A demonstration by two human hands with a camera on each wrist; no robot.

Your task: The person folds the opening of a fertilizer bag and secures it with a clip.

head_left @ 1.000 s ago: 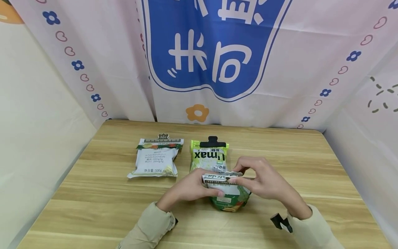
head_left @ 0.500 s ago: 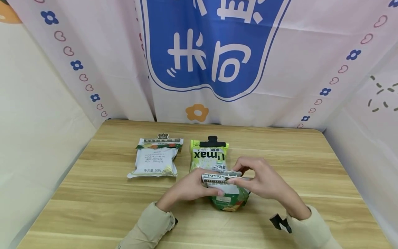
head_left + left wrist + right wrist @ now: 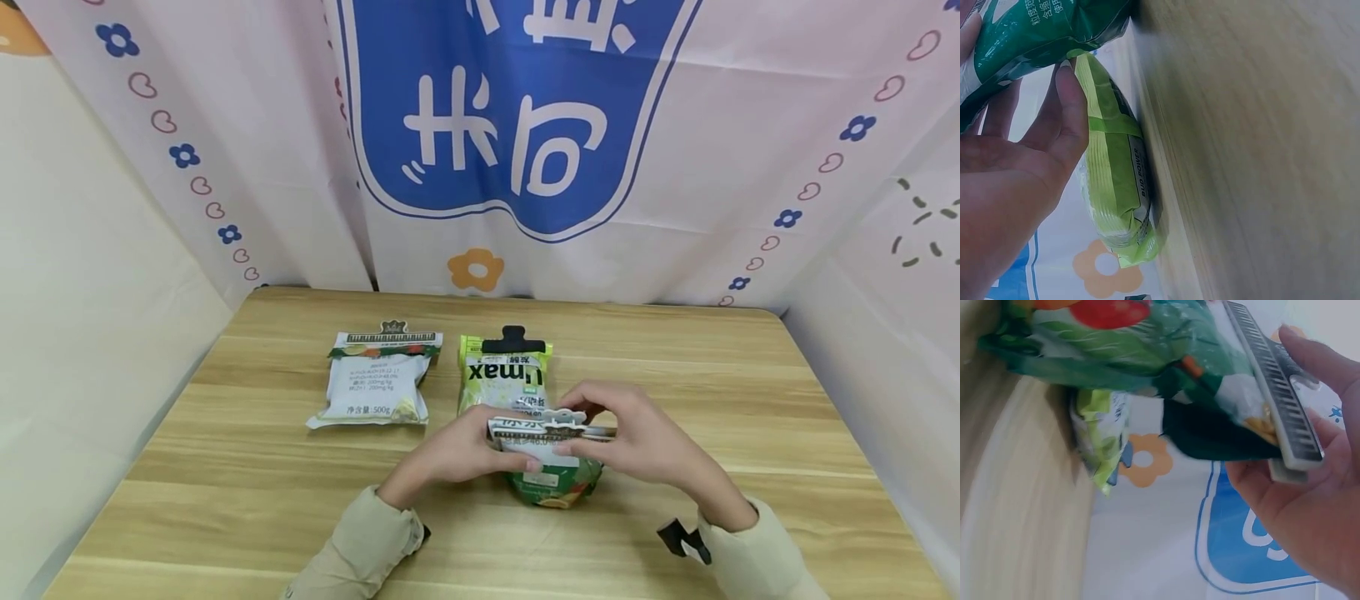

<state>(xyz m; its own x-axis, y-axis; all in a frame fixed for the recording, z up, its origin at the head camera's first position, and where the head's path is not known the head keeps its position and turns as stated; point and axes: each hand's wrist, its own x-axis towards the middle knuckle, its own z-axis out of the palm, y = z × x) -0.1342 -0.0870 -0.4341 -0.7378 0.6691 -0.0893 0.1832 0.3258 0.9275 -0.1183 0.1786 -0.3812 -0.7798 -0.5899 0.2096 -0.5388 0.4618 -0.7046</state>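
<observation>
A green-and-white fertilizer bag (image 3: 553, 492) stands upright near the table's middle. Across its top edge sits a white clip (image 3: 1285, 400) printed with piano keys, its lever tabs spread. My left hand (image 3: 461, 450) grips the bag's left side, thumb on the front and the other fingers behind, as the left wrist view also shows. At the clip's right end is my right hand (image 3: 643, 435). Its thumb lies just below the front tab and its fingers stay behind, with a wide gap between them in the right wrist view.
Behind the held bag lies a lime-green bag (image 3: 495, 390) closed with a black clip (image 3: 513, 342). Left of it, a white fertilizer bag (image 3: 378, 390) carries another piano-key clip (image 3: 392, 336). A printed curtain (image 3: 675, 208) hangs behind the wooden table (image 3: 247, 500).
My right thumb has come off the clip's front tab and moved down, and that hand has shifted slightly right. The left hand and the bag have stayed in place.
</observation>
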